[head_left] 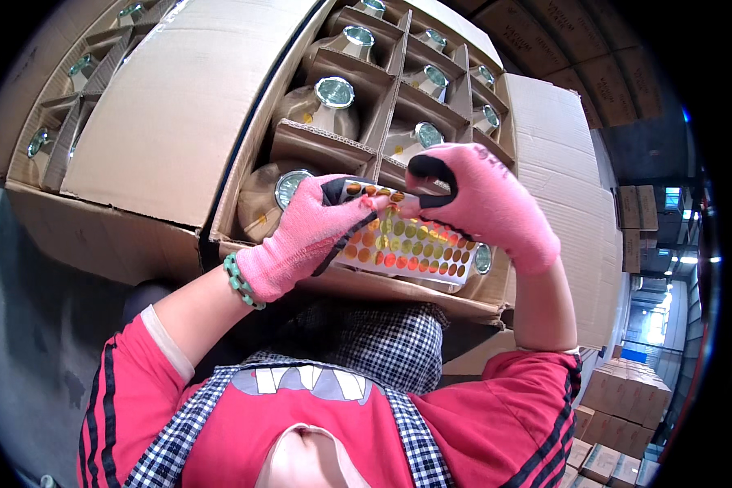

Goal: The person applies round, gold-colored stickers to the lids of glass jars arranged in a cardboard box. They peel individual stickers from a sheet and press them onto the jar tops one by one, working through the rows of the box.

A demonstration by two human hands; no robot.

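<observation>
Both my hands wear pink gloves with black fingertips. My left hand (305, 236) holds the near left side of a sheet of round shiny gold and orange stickers (411, 248). My right hand (480, 199) pinches the sheet's top edge with thumb and forefinger. The sheet hovers over an open cardboard carton (256, 146) with cardboard dividers. In its cells stand brown bottles with silver caps (334, 92). A small gold sticker shows on some bottles.
A second open carton (65, 89) with the same kind of bottles lies at the left. Its flap covers the middle. Stacks of closed brown boxes (626, 398) stand at the lower right. More stacked boxes (594, 73) are at the upper right.
</observation>
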